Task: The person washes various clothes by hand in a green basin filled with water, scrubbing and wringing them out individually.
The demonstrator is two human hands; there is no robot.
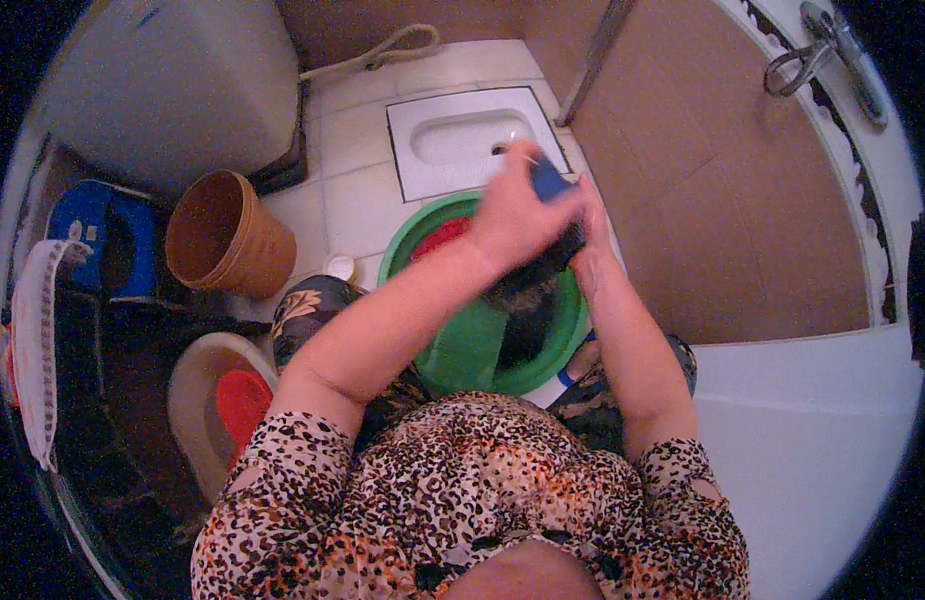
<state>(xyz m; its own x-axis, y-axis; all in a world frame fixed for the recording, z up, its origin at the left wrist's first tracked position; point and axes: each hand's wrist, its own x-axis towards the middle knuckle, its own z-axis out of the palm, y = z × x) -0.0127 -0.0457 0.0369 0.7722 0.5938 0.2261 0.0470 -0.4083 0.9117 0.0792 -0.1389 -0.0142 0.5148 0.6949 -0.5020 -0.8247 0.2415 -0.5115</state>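
Both of my hands are raised over a round green plastic basin [407, 227], with a dark wet cloth [549, 180] gripped between them. The part of the cloth between the hands looks blue, and its darker part hangs toward the basin. My left hand [516, 202] reaches in from the left forearm's side and is blurred. On the cloth's right edge is my right hand [594, 225], its fingers curled and partly hidden. Inside the basin lie a red thing [441, 238] at the upper left and dark fabric [526, 334] at the lower right.
Beyond the basin, a white squat toilet [432, 172] is set in the tiled floor. On the left are a brown plastic bucket [271, 244], a small round white lid or dish [339, 267], a pale tub [189, 397] holding something red, and blue plastic items [136, 240]. A brown tiled wall [702, 187] stands right.
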